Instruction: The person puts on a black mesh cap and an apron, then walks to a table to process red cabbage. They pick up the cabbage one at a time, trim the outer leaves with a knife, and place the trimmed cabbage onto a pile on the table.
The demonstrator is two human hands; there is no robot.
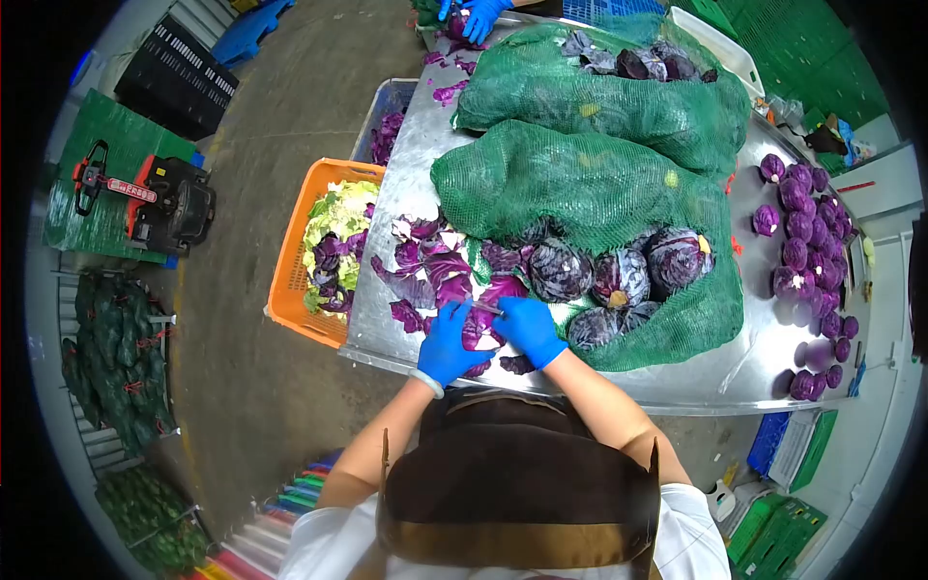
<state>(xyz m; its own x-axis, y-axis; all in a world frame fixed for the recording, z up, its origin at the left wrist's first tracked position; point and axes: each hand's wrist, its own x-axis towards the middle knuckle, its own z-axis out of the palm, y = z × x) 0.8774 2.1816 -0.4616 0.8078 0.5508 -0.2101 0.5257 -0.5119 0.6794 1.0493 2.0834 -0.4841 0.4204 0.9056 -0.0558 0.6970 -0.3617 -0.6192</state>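
Observation:
Both my hands wear blue gloves and work close together at the table's near edge. My left hand (445, 340) is closed against a red cabbage (478, 331), which lies between the hands with its leaves partly hidden. My right hand (531, 331) is curled at the cabbage's other side. From its fingers a thin knife blade (486, 308) points toward my left hand; the handle is hidden. Loose purple leaves (425, 266) lie just beyond my left hand. To the right, whole dark red cabbages (561, 271) show at the mouth of a green mesh sack (570, 184).
A second mesh sack (619, 106) lies farther back. Several trimmed cabbages (797, 222) line the metal table's (720, 382) right side. At left stand an orange crate (290, 266) of leaves and a grey bin (391, 95). Another person's gloved hands (480, 17) are at the far end.

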